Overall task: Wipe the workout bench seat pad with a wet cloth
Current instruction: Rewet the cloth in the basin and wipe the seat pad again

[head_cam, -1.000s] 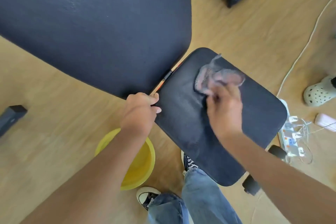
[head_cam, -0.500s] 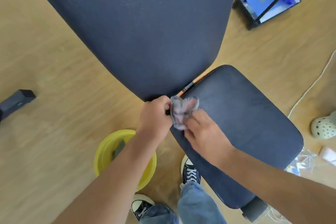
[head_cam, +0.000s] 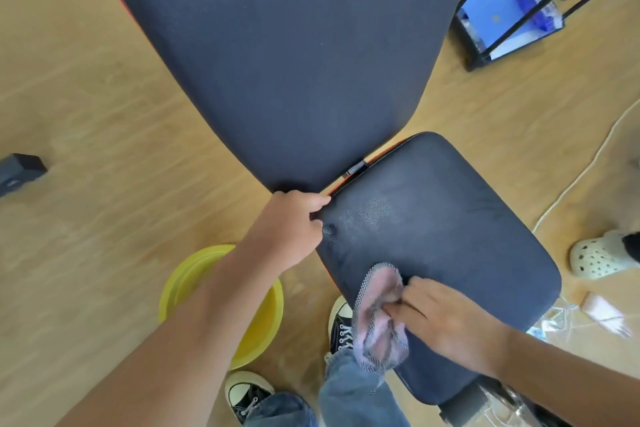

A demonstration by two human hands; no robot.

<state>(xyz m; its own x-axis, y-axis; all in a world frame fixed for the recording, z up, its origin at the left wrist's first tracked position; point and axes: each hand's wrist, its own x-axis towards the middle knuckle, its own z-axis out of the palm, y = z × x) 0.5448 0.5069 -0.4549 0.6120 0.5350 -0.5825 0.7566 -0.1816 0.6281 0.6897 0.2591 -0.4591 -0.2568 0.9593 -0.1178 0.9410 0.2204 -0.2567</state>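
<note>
While clamped in the right hand (head_cam: 450, 326), cloth (head_cam: 379, 322) at the seat pad's (head_cam: 450, 218) seven-o'clock edge. Unwiped pad toward one o'clock. Left hand (head_cam: 289, 229) curled, bracing the pad's corner.

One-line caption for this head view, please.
Right hand wipes pink cloth along seat pad edge; left hand grips its corner.

Bright, even daylight, wide-angle view.
Soft sheen on the seat pad (head_cam: 433, 229); edges bow outward, right hand (head_cam: 446, 322) slightly motion-blurred.
</note>
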